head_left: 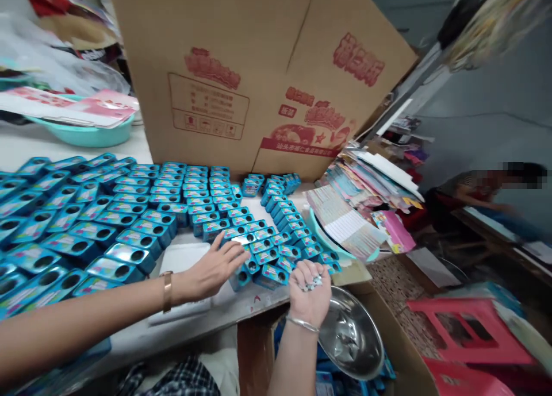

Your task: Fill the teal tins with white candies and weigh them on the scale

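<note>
Workshop with massed blue boxes (197, 201)

Pieces (312, 283) sit in the right hand's (311, 292) grip. From where I stand, left of that grip, the left hand (218, 264) is over rows of boxes (166, 216) on a table (241, 305); behind it stands a carton (259, 51); just right, a bowl (367, 324).

Left band (167, 291): copper-toned, broad, flat, shiny; behind the left fingers (233, 252), at the wrist.
Right bangle (303, 324): silver-toned, slim, rounded; below the right fingers (307, 269).
Checked cloth (185, 379): dark, pale-lined, creased; below the left fingers, apparently clothing.
</note>
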The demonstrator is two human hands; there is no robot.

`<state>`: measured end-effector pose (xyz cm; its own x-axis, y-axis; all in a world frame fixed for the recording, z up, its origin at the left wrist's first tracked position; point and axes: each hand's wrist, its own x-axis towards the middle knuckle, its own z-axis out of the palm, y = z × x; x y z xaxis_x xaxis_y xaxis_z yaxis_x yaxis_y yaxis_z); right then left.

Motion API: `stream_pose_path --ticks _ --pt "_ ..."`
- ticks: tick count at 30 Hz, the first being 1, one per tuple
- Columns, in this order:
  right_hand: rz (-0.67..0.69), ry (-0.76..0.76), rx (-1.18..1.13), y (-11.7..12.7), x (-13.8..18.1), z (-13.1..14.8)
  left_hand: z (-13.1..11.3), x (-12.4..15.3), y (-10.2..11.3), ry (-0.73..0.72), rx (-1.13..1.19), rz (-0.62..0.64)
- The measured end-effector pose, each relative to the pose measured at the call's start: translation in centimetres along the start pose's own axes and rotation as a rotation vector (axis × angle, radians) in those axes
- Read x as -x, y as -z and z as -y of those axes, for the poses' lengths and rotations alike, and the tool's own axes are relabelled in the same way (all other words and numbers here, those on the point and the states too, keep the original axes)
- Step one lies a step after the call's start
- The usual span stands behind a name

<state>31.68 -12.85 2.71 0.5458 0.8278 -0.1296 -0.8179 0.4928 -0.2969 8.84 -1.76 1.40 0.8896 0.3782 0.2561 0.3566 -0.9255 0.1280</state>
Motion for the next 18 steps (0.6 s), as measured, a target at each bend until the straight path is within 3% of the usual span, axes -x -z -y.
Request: stream_pose_path --ticks 2,4,6,8,11,13,18 --pt "-0.005 -0.022 0.009 -0.2 0.3 0.0 1.0 2.1 3.4 0.149 0.016 -0.052" --pt "0.017 -0.062 0.014 -0.4 0.3 -0.4 2.1 5.8 7.1 0.287 0.031 -0.073" --pt "0.034 -0.12 0.007 -0.8 0.1 -1.1 2.5 11.0 10.1 0.424 -0.001 -0.088" --pt "0.039 -0.18 -0.002 -1.5 -0.1 -2.3 1.6 16.9 11.2 0.565 -0.081 -0.114" --pt "0.04 -0.255 -0.019 -2.7 -0.4 -4.9 -1.0 24.4 9.2 0.686 -0.224 -0.205" --pt "0.048 -0.309 -0.025 -3.6 -0.5 -6.8 -2.8 27.3 6.5 0.72 -0.296 -0.2" --pt "0.119 -0.426 -0.001 -5.2 -0.2 -10.3 -4.8 28.8 1.2 0.775 -0.319 -0.181"
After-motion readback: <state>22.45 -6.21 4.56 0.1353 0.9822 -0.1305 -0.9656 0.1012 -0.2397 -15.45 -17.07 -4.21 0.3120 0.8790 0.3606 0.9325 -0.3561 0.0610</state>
